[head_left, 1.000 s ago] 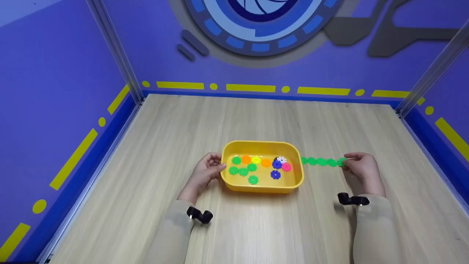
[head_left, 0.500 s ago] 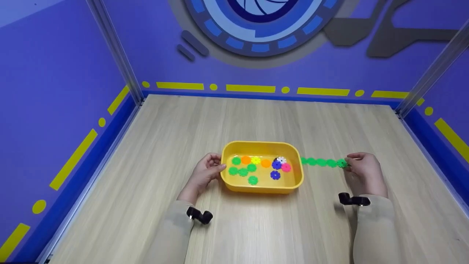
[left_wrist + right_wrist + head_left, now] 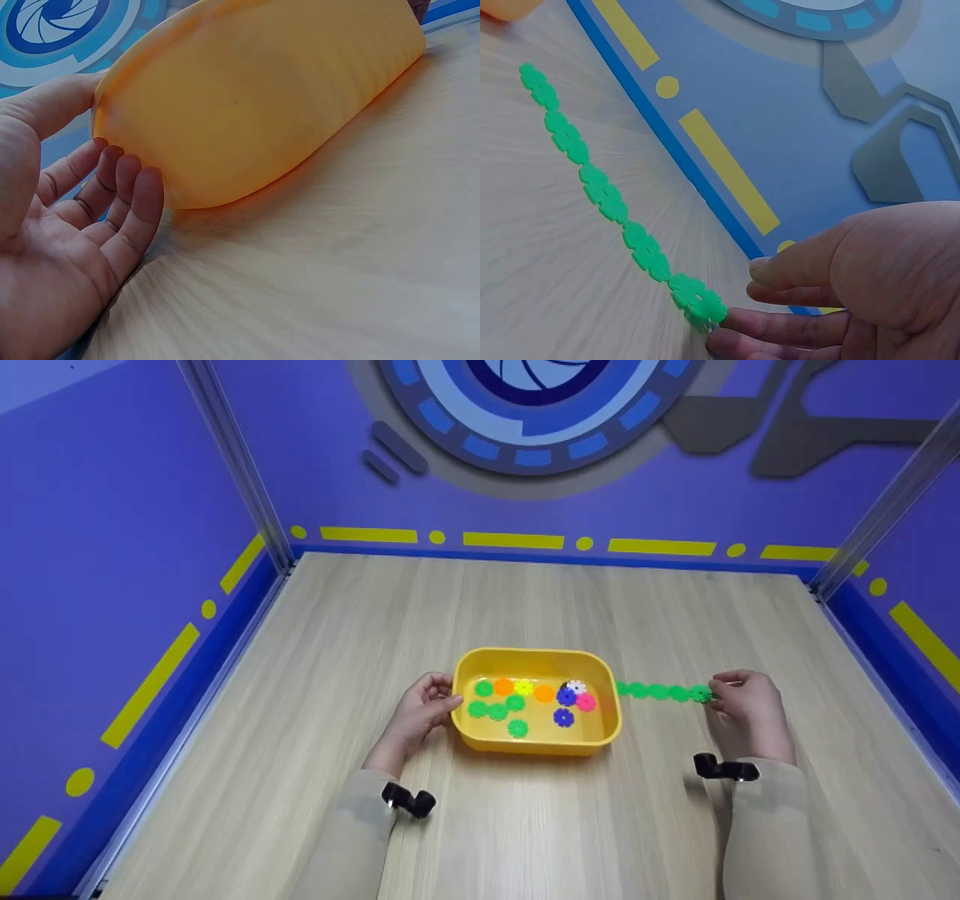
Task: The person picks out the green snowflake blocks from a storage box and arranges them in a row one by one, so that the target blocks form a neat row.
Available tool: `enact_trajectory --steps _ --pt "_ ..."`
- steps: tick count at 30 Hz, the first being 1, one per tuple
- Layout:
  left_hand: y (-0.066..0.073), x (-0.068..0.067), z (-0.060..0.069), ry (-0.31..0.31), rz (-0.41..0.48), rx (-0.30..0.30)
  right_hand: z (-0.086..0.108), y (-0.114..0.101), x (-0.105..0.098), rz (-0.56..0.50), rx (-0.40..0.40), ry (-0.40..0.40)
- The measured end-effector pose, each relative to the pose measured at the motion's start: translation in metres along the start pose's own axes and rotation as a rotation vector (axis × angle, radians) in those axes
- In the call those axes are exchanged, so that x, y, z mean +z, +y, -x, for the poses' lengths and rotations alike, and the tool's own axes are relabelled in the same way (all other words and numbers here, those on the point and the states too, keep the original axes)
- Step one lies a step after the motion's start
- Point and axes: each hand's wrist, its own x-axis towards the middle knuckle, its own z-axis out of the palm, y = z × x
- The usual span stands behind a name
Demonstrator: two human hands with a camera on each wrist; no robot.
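Note:
A yellow plastic box (image 3: 536, 748) holds several small flower-shaped plastic discs. My left hand (image 3: 420, 712) grips its left end, thumb at the rim and curled fingertips against the outer wall, as the left wrist view shows (image 3: 67, 202). To the right of the box, a chain of green flower-shaped discs (image 3: 658, 692) lies on the table, joined edge to edge. At the chain's right end is my right hand (image 3: 750, 709). In the right wrist view its thumb stands apart from the fingers (image 3: 787, 326), which touch or nearly touch the last green disc (image 3: 697, 298).
Inside the box lie green discs (image 3: 517, 728), orange ones, a yellow one (image 3: 523, 687), blue ones (image 3: 564, 718), a pink one (image 3: 586, 702) and a white one. Purple panels enclose the wooden table (image 3: 570, 825) at the back and both sides.
My right hand has let go of the chain's end disc and drawn slightly to the right, thumb lifted away. The left hand and the box have stayed in place.

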Motion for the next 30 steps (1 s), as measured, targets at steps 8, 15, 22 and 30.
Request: enact_trajectory --steps 8,15,22,30 --pt "0.000 0.001 0.000 -0.001 -0.001 0.005 0.002 -0.004 0.000 0.007 0.004 0.022" --pt "0.002 0.001 0.002 0.008 -0.011 0.007 0.004 -0.009 0.000 0.010 -0.059 0.021" --pt "0.002 0.001 0.002 0.003 -0.004 0.010 0.006 -0.020 0.000 -0.041 -0.104 -0.017" --pt "0.002 0.001 0.001 0.004 0.014 0.000 0.012 -0.037 0.004 -0.114 -0.182 -0.069"
